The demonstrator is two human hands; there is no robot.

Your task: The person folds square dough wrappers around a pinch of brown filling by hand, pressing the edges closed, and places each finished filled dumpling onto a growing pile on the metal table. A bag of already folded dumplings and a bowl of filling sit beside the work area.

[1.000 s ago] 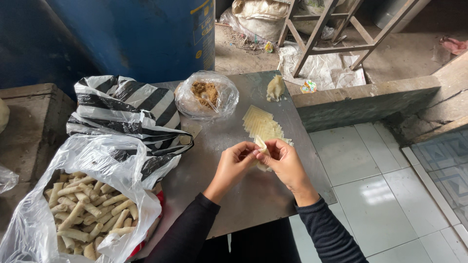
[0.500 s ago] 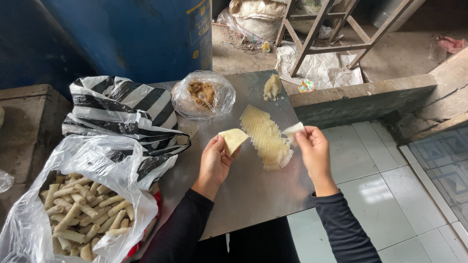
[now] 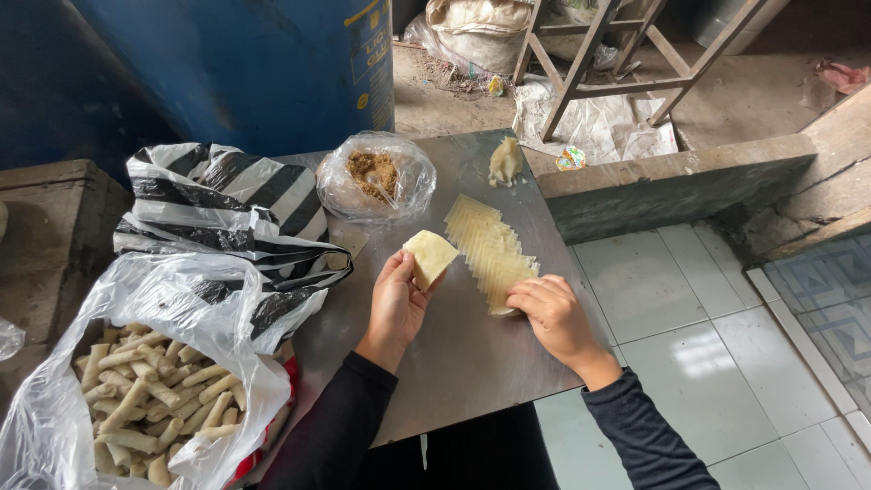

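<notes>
Pale yellow and square, a single wrapper sheet sits in the left hand, fingers curled behind it and the thumb along its near edge, so that it tilts up off the table with one corner pointing away toward the far edge. The left forearm, in a black sleeve, comes up from the lower middle of the view. The right hand lies palm down with its fingers bent, fingertips pressing on the near end of a fanned stack of wrappers; whether it pinches a sheet cannot be told. That stack lies flat on the grey metal table, its long axis running from the right hand diagonally away and to the left, the sheets overlapping like shingles. The held sheet is just beside the stack's left edge. Beyond the stack, a clear plastic bag of brown filling rests near the table's far side, and a small lump of dough sits to its right. Left of the hands lies a black-and-white striped bag, and nearer the person a clear bag of finished rolls stands open.
</notes>
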